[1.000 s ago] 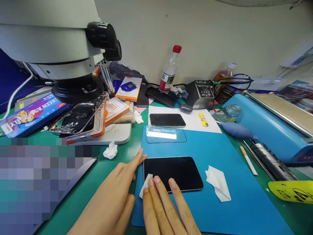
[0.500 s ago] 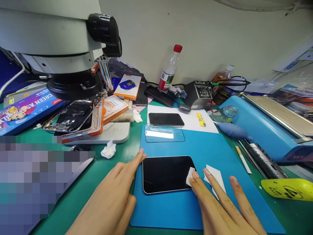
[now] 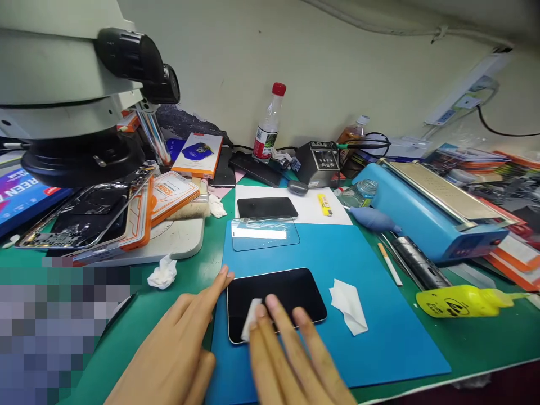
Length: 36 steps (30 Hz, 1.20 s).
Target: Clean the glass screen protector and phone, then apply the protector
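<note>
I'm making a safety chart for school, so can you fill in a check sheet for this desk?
Surface: blue mat on a green table.
Job's things: phone flat on the mat, white wipe on its screen.
Clutter: spare wipe, glass sheet, crumpled tissue, yellow bottle.
Grips: left hand open, fingertip at the phone's corner; right hand open, fingers pressing the wipe.
Cables: black cable on the wall.
Surroundings: microscope, blue machine, water bottle.
</note>
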Each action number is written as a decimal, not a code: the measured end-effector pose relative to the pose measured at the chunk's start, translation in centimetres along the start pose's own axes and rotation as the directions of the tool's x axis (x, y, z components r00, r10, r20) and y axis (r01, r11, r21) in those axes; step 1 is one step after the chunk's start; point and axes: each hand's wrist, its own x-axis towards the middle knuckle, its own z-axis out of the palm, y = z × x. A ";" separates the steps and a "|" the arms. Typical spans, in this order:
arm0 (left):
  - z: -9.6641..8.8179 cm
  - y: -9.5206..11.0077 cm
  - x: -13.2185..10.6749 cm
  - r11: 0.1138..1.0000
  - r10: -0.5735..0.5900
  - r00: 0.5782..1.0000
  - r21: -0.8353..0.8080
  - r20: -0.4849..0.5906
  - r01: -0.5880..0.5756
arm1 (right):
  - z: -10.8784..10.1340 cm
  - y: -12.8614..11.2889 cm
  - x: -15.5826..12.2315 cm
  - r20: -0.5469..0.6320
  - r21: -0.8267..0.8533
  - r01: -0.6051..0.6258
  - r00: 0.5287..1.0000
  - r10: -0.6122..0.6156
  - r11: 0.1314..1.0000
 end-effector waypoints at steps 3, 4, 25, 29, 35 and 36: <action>-0.5 0.8 -0.1 0.996 -0.088 0.995 0.040 0.057 0.085 | -1.5 4.5 -1.8 0.034 0.017 -0.082 0.996 0.081 0.997; -0.6 1.0 -0.1 0.993 -0.109 0.992 0.051 0.069 0.106 | -2.0 5.9 -2.3 0.047 0.000 -0.085 0.995 0.085 0.996; 0.3 0.2 0.0 1.000 -0.004 1.000 -0.013 0.008 0.004 | -2.0 7.1 -1.7 0.070 -0.052 -0.051 0.996 0.054 0.997; 0.4 0.0 -0.1 1.000 -0.004 1.000 -0.005 0.012 0.004 | -0.2 2.7 -0.3 0.005 0.030 -0.072 0.997 0.071 0.997; 0.3 0.2 0.0 1.000 0.005 1.000 -0.009 0.016 -0.005 | 1.5 -0.4 1.8 -0.076 0.134 -0.018 0.997 0.028 0.991; 0.2 0.3 0.0 1.000 -0.007 1.000 -0.014 0.025 0.008 | 0.9 1.2 1.4 -0.057 0.131 -0.039 0.997 0.046 0.991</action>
